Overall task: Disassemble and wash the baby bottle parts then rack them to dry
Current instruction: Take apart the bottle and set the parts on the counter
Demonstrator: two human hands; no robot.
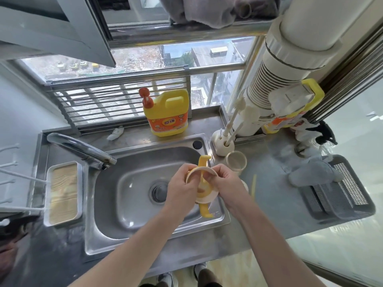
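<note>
Over the right side of the steel sink [132, 206] I hold the yellow bottle collar with its two handles [204, 190]. My left hand [182, 187] grips its left side and a cream ring [207, 169] at its top. My right hand [223, 183] pinches the ring's right end. One handle points away from me, the other toward me. The clear bottle body [236, 161] stands on the counter just right of the sink. A thin yellow straw [253, 186] lies on the counter beyond my right wrist.
A faucet [83, 150] reaches over the sink from the left. A yellow detergent jug [166, 113] and a brush stand [222, 141] sit behind the sink. A grey basket [339, 189] with a cloth lies right; a tray [63, 193] and a white peg rack [12, 179] lie left.
</note>
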